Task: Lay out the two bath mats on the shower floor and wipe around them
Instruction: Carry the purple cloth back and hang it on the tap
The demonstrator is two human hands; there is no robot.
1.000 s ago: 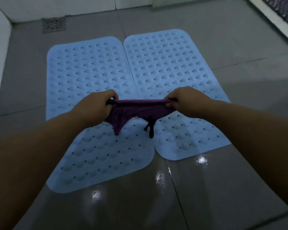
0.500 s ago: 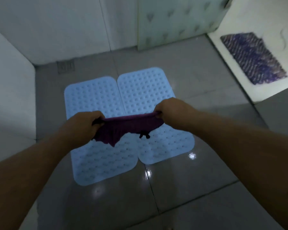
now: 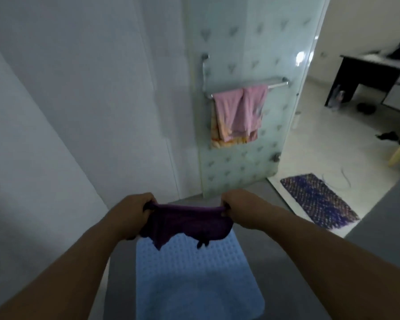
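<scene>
Tilting upward since the earlier frame, the view is now taking in a pink towel (image 3: pixel 239 112) on a glass door (image 3: pixel 252 42). One blue bath mat (image 3: pixel 194 273) is showing on the grey floor (image 3: pixel 298 285). Left hand (image 3: pixel 134 213) and right hand (image 3: pixel 240 207) are each gripping one purple cloth (image 3: pixel 185 224), stretching it above the mat.

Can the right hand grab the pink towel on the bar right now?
Probably not. The right hand is gripping one end of the purple cloth, and the pink towel hangs farther off on the glass door. Nothing blocks the way, though.
</scene>
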